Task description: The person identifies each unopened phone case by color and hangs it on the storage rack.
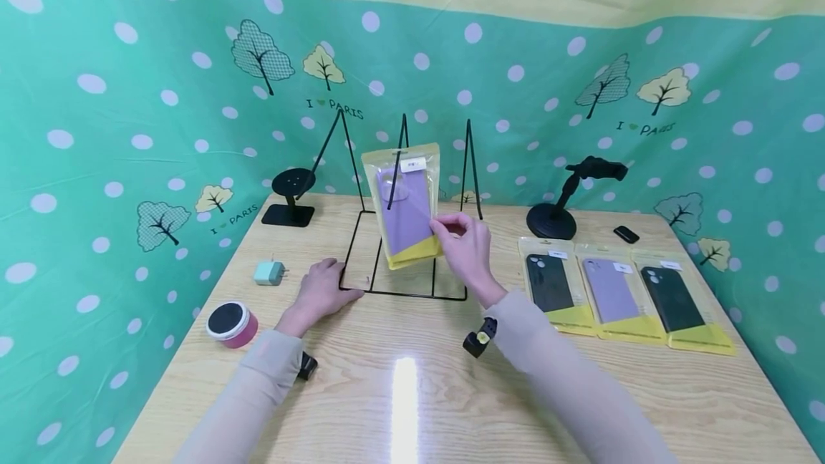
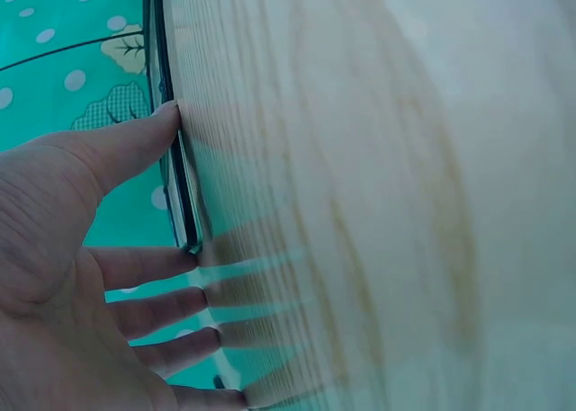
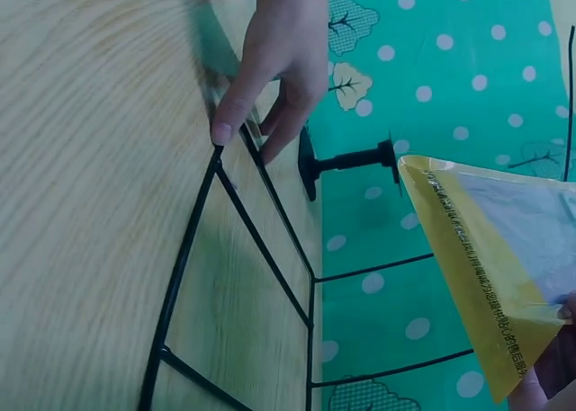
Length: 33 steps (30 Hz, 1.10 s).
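My left hand [image 1: 324,288] lies at the front left corner of a black wire rack [image 1: 412,296]. In the left wrist view its fingers [image 2: 153,312] are straight and spread, the thumb tip touching the rack's bar. My right hand [image 1: 465,243] pinches the right edge of a packaged purple phone case [image 1: 406,213] between thumb and fingers. The packet is clear with a yellow bottom and stands upright over the rack, tilted slightly. One leg of the rack's middle wire divider crosses in front of it. In the right wrist view the packet's yellow lower end [image 3: 468,285] shows beyond the rack's base.
To the right lie three more packaged phone cases, a black one [image 1: 548,281], a purple one [image 1: 611,288] and a dark one [image 1: 672,297]. Black stands [image 1: 288,215] [image 1: 551,223] and a small black object [image 1: 626,234] sit behind. A charger [image 1: 268,273] and pink jar [image 1: 240,334] stand left.
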Motion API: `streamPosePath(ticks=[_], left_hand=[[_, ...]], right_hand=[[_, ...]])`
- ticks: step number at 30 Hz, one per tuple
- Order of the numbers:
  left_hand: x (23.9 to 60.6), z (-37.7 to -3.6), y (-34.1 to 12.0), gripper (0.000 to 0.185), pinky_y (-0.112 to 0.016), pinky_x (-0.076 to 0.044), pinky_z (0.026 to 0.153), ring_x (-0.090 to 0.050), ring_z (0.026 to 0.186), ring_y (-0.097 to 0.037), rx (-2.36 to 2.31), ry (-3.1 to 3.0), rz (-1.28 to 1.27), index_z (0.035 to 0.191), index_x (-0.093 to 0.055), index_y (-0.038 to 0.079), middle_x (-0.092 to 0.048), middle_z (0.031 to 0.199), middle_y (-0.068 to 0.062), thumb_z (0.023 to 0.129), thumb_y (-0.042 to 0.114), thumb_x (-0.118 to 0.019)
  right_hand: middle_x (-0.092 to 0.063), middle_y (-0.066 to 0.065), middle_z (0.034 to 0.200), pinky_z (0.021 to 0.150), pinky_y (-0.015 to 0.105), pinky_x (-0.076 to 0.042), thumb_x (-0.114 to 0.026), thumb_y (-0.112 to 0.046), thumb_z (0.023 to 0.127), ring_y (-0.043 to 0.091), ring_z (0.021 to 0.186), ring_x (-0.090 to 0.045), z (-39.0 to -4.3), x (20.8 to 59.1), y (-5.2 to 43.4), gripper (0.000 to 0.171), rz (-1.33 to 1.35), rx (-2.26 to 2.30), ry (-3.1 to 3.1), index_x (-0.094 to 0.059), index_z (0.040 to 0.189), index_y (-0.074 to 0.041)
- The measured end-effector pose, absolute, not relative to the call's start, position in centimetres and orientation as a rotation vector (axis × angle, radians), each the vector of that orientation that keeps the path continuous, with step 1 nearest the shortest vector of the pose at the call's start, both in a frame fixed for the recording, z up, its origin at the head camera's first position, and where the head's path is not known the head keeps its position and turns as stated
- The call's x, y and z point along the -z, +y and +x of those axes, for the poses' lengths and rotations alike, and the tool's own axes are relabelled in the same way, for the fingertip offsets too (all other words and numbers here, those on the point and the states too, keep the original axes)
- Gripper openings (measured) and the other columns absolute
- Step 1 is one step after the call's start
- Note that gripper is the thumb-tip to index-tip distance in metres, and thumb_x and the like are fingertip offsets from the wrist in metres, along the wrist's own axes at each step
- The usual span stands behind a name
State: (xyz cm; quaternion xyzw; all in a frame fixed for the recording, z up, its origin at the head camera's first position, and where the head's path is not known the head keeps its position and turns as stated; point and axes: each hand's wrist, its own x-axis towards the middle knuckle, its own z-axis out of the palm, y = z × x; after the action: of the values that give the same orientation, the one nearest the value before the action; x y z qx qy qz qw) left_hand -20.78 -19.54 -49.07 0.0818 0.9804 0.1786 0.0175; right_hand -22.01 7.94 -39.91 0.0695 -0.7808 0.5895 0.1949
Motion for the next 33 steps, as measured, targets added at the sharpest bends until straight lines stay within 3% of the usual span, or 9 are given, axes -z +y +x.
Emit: streamPosePath(ticks=[10, 20, 33], left_hand=[[48.9, -20.9, -19.4, 0.079, -0.061, -0.034, 0.094, -0.037, 0.123, -0.047, -0.574, 3.042, 0.249, 0.133, -0.048, -0.010, -0.042, 0.136, -0.029, 0.081, 0.046, -0.072], [49.2, -20.9, -19.6, 0.080, -0.061, -0.031, 0.097, -0.034, 0.126, -0.047, -0.587, 3.031, 0.235, 0.133, -0.047, -0.010, -0.039, 0.138, -0.029, 0.082, 0.047, -0.071], [49.1, -20.7, -19.5, 0.080, -0.060, -0.032, 0.096, -0.036, 0.124, -0.047, -0.581, 3.041, 0.233, 0.133, -0.047, -0.010, -0.041, 0.137, -0.029, 0.082, 0.046, -0.072]], right_hand=[[-0.067, -0.003, 0.086, 0.066, 0.029, -0.049, -0.074, -0.021, 0.085, 0.012, 0.077, -0.061, -24.5, 39.3, 7.6, 0.010, 0.129, -1.601, -2.229, -0.073, 0.091, -0.013], [-0.066, 0.001, 0.090, 0.074, 0.029, -0.048, -0.069, -0.015, 0.089, 0.014, 0.082, -0.060, -27.1, 39.7, 7.2, 0.010, 0.184, -1.637, -2.182, -0.070, 0.095, -0.007], [-0.065, 0.001, 0.088, 0.069, 0.028, -0.050, -0.068, -0.012, 0.089, 0.014, 0.076, -0.060, -29.1, 39.7, 6.6, 0.007, 0.141, -1.599, -2.181, -0.070, 0.093, -0.007]])
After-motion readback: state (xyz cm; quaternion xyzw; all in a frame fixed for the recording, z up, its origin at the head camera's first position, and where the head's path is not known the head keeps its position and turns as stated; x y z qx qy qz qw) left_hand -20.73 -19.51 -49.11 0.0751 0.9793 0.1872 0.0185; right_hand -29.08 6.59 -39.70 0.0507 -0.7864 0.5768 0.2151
